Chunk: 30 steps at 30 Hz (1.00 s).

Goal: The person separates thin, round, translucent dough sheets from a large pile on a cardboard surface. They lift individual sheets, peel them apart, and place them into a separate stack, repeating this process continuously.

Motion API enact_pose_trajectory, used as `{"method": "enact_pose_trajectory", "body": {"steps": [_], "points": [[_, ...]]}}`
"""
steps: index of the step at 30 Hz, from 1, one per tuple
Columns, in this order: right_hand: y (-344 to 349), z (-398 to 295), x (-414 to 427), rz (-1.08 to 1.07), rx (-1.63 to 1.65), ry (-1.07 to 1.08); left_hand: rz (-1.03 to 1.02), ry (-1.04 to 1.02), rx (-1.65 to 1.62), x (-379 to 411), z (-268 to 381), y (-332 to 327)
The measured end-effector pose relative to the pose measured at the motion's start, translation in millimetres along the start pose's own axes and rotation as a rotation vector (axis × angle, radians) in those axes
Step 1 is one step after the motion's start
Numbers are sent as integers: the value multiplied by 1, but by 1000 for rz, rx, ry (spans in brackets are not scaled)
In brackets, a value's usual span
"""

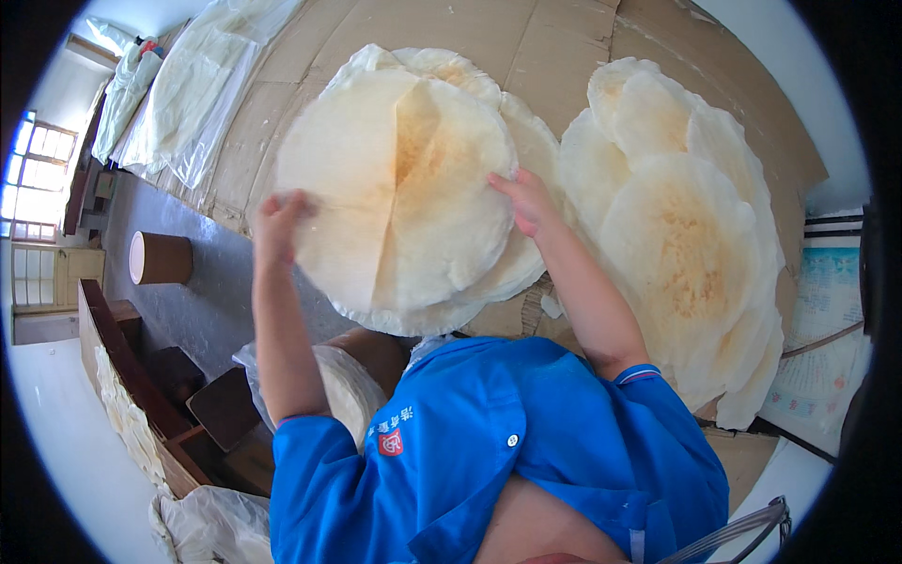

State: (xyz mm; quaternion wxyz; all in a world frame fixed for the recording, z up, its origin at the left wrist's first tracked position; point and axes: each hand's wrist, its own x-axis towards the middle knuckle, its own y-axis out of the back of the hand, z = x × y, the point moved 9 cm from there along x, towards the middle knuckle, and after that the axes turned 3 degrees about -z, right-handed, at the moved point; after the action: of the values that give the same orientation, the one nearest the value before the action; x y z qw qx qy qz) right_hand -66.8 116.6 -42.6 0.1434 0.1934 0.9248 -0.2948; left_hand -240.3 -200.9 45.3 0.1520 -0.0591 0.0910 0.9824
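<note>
A large, thin, round cream-coloured sheet with a brownish middle is stretched between my hands, above a pile of similar sheets. My left hand, slightly blurred, pinches its left edge. On the opposite edge, my right hand grips between thumb and fingers. A straight crease or overlapping edge runs down the sheet's middle; which of the two I cannot tell. Another heap of overlapping round sheets lies to the right on the cardboard-covered table.
Cardboard covers the work surface. Plastic-wrapped sheets lie at its far left. A brown drum stands on the floor. Near my body, a plastic-lined container sits beside dark wooden furniture.
</note>
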Motion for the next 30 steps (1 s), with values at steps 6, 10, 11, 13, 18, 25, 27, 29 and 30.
{"method": "enact_pose_trajectory", "body": {"steps": [6,10,11,13,18,25,27,29,30], "points": [[68,12,-7,136,-143,-81,206,-48,272,32,39,211],[70,11,-9,161,-90,-48,445,-253,535,11,133,329],[65,6,-13,160,-99,-33,499,-360,588,-4,174,309],[52,5,-20,98,10,-66,382,-410,839,-11,217,241],[21,-12,-38,2,69,33,297,-751,1347,-5,197,41],[-33,-9,-32,-96,-77,68,-397,-546,728,-70,52,-212],[-31,-13,-26,-85,-322,111,-235,-525,801,-83,53,-221],[-31,-13,-27,-59,-306,110,-231,-510,734,-86,55,-217],[-33,-13,-27,-52,-298,107,-258,-478,687,-85,56,-214]]}}
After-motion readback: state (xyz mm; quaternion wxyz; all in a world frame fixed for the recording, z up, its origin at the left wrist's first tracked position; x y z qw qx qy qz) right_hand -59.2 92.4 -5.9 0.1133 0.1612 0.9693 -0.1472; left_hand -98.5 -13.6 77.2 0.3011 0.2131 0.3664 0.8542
